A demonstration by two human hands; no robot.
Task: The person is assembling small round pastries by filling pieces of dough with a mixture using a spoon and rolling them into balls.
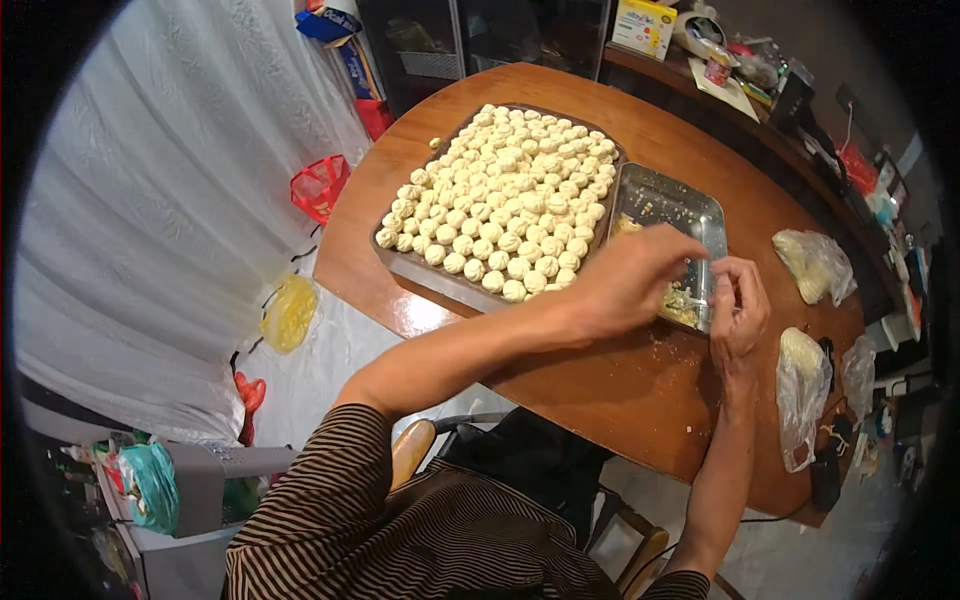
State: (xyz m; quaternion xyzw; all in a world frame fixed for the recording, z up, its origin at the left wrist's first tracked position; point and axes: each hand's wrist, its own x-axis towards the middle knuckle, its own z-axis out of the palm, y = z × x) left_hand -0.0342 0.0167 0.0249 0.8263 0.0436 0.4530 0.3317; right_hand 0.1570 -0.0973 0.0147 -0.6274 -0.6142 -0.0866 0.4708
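Note:
My left hand (645, 275) hangs over a rectangular metal pan (722, 215), slightly blurred, with its fingers bent together toward my right hand. At the pan's right edge, my right hand (738, 305) is curled with thumb and fingers close together. Whatever either hand pinches is too small or hidden to name. Crumbs and yellowish bits lie in the pan, part of it covered by my hands. To its left, a large flat tray (425, 275) carries many small pale-yellow swirled dough balls (510, 242), heaped toward the middle.
Clear plastic bags with pale dough-like contents (802, 350) (815, 262) lie on the table's right side. A chair (645, 550) stands below the wooden table (600, 400). A red bag (320, 188) and a yellow bag (290, 312) are by the white curtain (180, 200). Crowded shelving (660, 70) runs behind.

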